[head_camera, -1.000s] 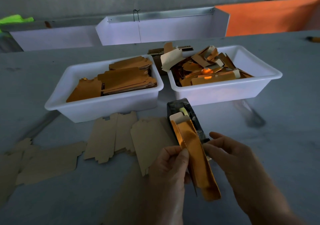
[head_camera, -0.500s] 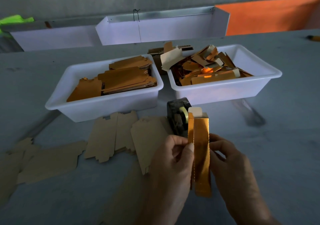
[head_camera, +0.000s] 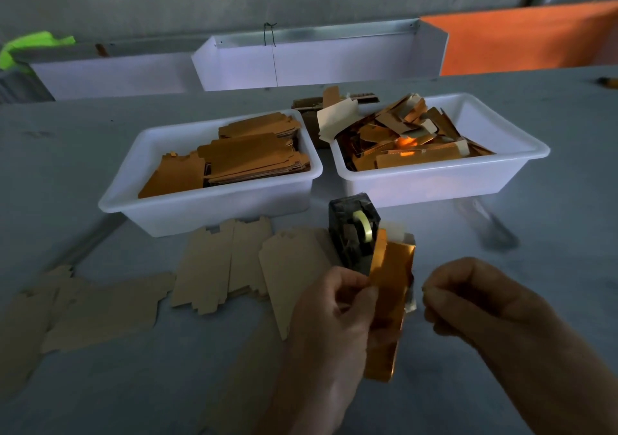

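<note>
Left hand [head_camera: 329, 321] grips a narrow gold carton [head_camera: 391, 287] by its lower half, with the thumb on the front face, and holds it nearly upright above the table. Right hand [head_camera: 481, 304] is just beside the carton on its right and does not touch it. Its fingers are curled, and nothing shows between them, though a thin clear tape would be hard to see in this dim light.

I judge the step is closing the folded carton with tape. The tape dispenser [head_camera: 351, 234] sits just beyond the left hand, behind the carton. The next move probably asks the right hand to reach forward, pull a short piece and press it on the seam while the left hand holds the carton steady.

The carton is a long, slim sleeve, shiny orange-gold, with a pale flap at its far end.
</note>
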### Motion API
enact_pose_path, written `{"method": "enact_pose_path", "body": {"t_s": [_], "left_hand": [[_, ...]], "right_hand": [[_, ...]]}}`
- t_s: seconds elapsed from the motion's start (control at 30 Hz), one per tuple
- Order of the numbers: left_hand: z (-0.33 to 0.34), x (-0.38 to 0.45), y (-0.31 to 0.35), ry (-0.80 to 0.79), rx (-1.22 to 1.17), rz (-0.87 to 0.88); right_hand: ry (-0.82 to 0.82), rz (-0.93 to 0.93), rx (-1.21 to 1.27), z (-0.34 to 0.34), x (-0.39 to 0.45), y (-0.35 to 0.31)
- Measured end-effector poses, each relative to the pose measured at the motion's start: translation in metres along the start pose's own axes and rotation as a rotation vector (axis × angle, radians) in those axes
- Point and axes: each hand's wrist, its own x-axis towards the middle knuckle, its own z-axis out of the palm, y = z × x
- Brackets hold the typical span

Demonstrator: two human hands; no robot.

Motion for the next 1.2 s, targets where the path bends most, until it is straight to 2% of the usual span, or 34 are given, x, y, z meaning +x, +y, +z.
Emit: {"method": "enact_pose_path", "body": {"t_s": [0.07,0.17,0.3,0.43,0.83,1.2], "left_hand": [[-0.002,-0.003,0.001,-0.008,-0.023,-0.014],[-0.006,-0.006,0.002,-0.024,-0.029,-0.029],[-0.008,-0.010,0.008,-0.050,-0.041,-0.057],[-0.010,-0.012,0.013,-0.085,-0.049,-0.052],[-0.013,-0.017,0.017,-0.196,-0.029,-0.083],[-0.008,-0.018,0.008,-0.066,-0.021,0.023]], "right_hand": [[-0.132,-0.003,-0.036,0.003,-0.003,-0.006],[-0.193,-0.062,-0.148,0.009,-0.002,-0.007],[-0.149,-0.157,-0.326,0.012,0.000,-0.006],[-0.141,-0.176,-0.351,0.013,0.002,-0.008],[-0.013,-0.113,-0.537,0.022,0.001,-0.008],[0.022,-0.158,-0.603,0.026,-0.001,-0.011]]}}
